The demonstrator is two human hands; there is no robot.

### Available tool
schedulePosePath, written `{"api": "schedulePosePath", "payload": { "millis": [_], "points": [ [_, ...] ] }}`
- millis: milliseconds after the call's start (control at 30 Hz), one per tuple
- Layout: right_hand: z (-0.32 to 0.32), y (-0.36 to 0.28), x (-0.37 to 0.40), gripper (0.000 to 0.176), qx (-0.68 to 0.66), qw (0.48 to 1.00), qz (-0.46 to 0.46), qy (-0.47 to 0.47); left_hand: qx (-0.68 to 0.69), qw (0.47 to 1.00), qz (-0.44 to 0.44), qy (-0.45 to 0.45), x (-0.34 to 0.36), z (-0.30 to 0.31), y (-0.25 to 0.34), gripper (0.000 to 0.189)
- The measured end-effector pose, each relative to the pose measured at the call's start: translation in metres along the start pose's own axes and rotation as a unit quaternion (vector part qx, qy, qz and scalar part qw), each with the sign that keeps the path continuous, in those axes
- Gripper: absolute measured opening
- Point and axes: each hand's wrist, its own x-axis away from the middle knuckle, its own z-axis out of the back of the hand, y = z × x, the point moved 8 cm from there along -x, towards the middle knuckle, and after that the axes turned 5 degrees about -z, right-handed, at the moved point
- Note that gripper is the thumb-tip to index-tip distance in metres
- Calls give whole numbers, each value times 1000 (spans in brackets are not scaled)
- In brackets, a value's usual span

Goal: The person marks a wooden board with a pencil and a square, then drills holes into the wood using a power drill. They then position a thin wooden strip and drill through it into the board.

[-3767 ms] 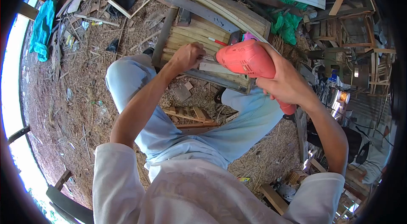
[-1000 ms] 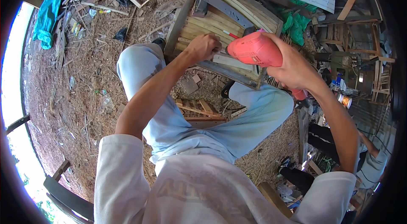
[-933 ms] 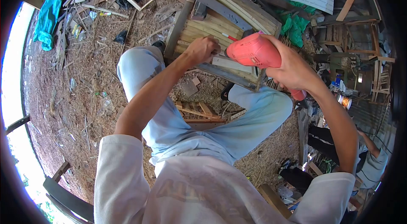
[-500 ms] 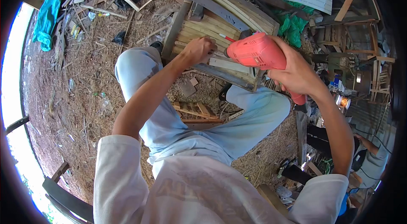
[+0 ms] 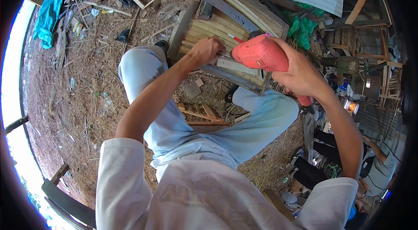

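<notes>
Currently red drill (image 5: 260, 53) sits over the near-right corner of the slatted wood panel (image 5: 209, 30), nose pointing left at a pale strip (image 5: 237, 66) lying along the panel's near edge. Right hand (image 5: 300, 75) is wrapped tight round the drill grip. Left hand (image 5: 207, 50) has fingers curled down on the strip's left end; can't tell if it's pinching anything. 1 red-white pencil (image 5: 235, 38) lies on the slats just behind the drill. Panel rests between both knees on the chip-covered ground (image 5: 78, 99). Teal cloth (image 5: 48, 12) is far left.

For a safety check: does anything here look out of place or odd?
The left hand rests on the slatted panel right beside the nose of the red drill in the right hand. Wood offcuts litter the ground.
</notes>
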Motion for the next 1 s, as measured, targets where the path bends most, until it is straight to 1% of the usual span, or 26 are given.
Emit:
{"api": "schedulePosePath", "payload": {
  "millis": [167, 233, 300, 367, 433, 467, 533, 633, 733, 800, 833, 900, 933, 967, 1000],
  "points": [
    [4, 2, 5, 69, -22, 1000, -3, -10, -11, 1000, 12, 5, 1, 0, 1, 20],
    [7, 10, 14, 71, -55, 995, -80, -28, -9, 1000, 17, 4, 1, 2, 1, 20],
    [14, 8, 24, 72, -64, 994, -90, -20, -37, 999, -19, 31, 1, 7, 7, 22],
    [18, 16, 30, 73, -73, 992, -104, -7, -50, 998, -27, 25, 0, 4, 9, 23],
    [27, 9, 33, 74, -32, 997, 27, 70, -61, 997, -40, 17, -3, 5, 14, 24],
    [30, 10, 37, 74, -35, 996, 23, 75, -44, 998, -30, 14, -2, 6, 12, 25],
    [27, 14, 38, 74, -68, 996, -59, 29, -30, 999, -21, 8, -4, 11, 17, 26],
    [25, 22, 38, 73, -76, 996, -36, 37, -4, 1000, -6, 14, -8, 11, 18, 27],
    [22, 31, 38, 70, -75, 996, -12, 51, -10, 1000, -27, 11, -10, 4, 18, 25],
    [21, 30, 39, 70, -86, 995, -17, 47, 16, 1000, -1, -12, -11, 1, 15, 24],
    [21, 30, 40, 69, -94, 994, -22, 42, 18, 1000, -3, -15, -12, 3, 17, 24],
    [18, 33, 38, 73, -101, 994, -18, 43, 5, 999, -44, 9, -12, 10, 23, 23],
    [17, 33, 38, 77, -105, 994, -9, 43, 6, 999, -45, 7, -12, 8, 22, 23],
    [17, 34, 39, 77, -106, 993, -11, 41, 10, 999, -43, 15, -12, 7, 20, 21],
    [19, 33, 40, 73, -92, 995, -12, 47, 12, 999, -41, 25, -11, 8, 19, 20]
  ]
}}
